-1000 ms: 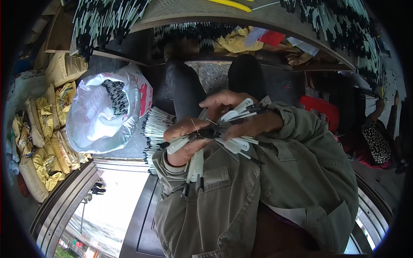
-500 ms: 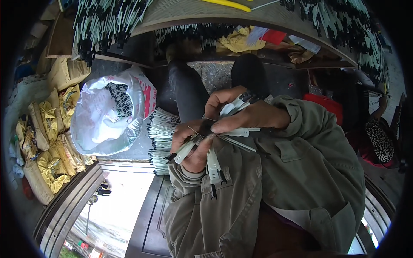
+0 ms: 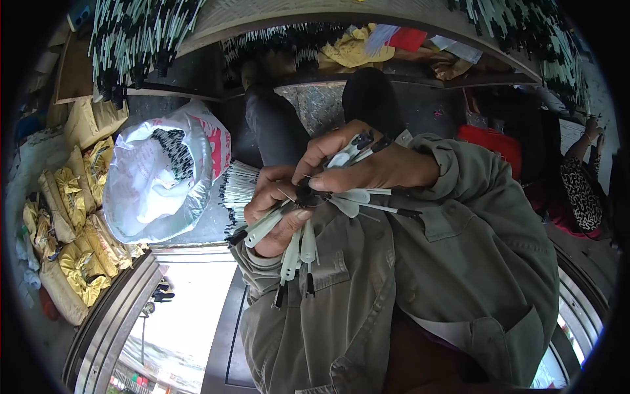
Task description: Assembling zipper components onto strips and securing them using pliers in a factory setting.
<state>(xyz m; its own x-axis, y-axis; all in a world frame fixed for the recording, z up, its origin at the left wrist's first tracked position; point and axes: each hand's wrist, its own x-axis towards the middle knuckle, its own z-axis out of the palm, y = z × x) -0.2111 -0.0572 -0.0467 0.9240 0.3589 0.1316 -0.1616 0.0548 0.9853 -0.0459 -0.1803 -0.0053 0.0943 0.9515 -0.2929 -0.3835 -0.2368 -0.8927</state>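
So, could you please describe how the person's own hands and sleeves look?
The left fingers and right fingers are bare, ungloved. The long olive-grey cloth left sleeve and matching right sleeve are loose and wrinkled, ending near the wrists.

From my head, this camera is looking steeply down over my jacket (image 3: 348,295), and it is taking in my left hand (image 3: 266,195) and right hand (image 3: 371,174) at close range, near the middle. Its wide fisheye lens is bowing the table (image 3: 275,20) across the top and is curving the metal frame (image 3: 113,322) at the lower left.
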